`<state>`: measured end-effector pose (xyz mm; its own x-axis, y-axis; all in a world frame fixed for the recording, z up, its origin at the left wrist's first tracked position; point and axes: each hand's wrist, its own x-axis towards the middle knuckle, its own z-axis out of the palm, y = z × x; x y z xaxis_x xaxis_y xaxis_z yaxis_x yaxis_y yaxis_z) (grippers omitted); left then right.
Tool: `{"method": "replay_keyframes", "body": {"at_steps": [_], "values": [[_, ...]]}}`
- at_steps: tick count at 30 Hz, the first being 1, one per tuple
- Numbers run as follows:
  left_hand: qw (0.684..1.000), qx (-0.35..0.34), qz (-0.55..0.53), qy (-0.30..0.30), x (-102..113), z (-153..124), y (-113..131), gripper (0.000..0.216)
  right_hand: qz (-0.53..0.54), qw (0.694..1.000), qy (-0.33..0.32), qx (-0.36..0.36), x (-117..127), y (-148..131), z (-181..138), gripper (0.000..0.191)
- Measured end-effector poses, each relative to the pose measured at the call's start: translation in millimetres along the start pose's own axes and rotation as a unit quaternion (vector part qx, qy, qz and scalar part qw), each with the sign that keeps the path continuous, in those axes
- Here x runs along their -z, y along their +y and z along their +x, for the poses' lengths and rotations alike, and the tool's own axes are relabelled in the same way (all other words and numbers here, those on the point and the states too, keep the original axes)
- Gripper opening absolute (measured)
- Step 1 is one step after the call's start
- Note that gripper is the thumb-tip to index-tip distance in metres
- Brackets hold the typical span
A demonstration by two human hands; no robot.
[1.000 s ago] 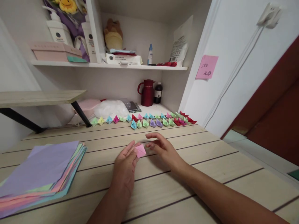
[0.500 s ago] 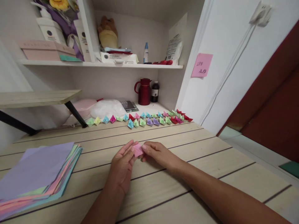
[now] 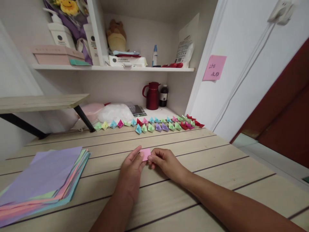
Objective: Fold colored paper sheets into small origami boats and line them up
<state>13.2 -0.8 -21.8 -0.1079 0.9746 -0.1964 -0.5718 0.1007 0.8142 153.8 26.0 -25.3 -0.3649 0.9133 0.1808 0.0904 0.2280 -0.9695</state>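
Note:
A small folded square of pink paper is held between my two hands, low over the middle of the table. My left hand grips its left side, thumb on top and fingers behind. At its right edge my right hand pinches the paper between thumb and forefinger. The fingers behind the paper are partly hidden. Beyond my hands, folded paper boats in many colours stand in rows along the back of the table.
A stack of coloured paper sheets, purple on top, lies at the left. Behind it a small raised shelf stands on black legs. A red jug and a dark bottle stand in the cabinet at the back.
The pink paper has gone from a tilted position to a squarer one, with both hands still on it. The whole view has shifted slightly; the boats and stack look the same.

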Motion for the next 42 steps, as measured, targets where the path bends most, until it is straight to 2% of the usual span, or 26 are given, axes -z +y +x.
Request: {"method": "replay_keyframes", "body": {"at_steps": [4, 8, 15, 19, 24, 29, 35, 42], "values": [[0.998, -0.019, 0.037, -0.042, 1, 2, -7, 0.027, 0.002, 0.999, 0.039, 0.017, 1, 6, 3, 0.031], [0.996, -0.033, 0.058, -0.06, 3, 2, -10, 0.018, -0.018, 0.999, 0.03, 0.03, 3, 6, 2, 0.033], [0.993, 0.015, 0.008, -0.115, 3, -1, 0, 0.02, -0.086, 0.991, 0.008, 0.1, 3, -8, -6, 0.033], [0.988, 0.029, -0.001, -0.153, 3, -2, 3, 0.018, -0.099, 0.99, -0.004, 0.105, 2, -14, -10, 0.035], [0.994, -0.018, 0.034, -0.104, 2, -5, 3, 0.021, -0.052, 0.998, -0.016, 0.042, 2, -9, -5, 0.036], [0.983, -0.075, 0.162, -0.035, 3, 2, 2, 0.028, -0.008, 1.0, 0.001, 0.022, 7, -5, 0, 0.026], [0.964, -0.122, 0.234, -0.017, 5, 11, -1, 0.018, -0.007, 0.998, 0.044, 0.035, 17, -9, 2, 0.045], [0.938, -0.18, 0.294, -0.026, 4, 9, -2, 0.01, 0.007, 1.0, 0.01, 0.02, 15, -6, 2, 0.026]]}}
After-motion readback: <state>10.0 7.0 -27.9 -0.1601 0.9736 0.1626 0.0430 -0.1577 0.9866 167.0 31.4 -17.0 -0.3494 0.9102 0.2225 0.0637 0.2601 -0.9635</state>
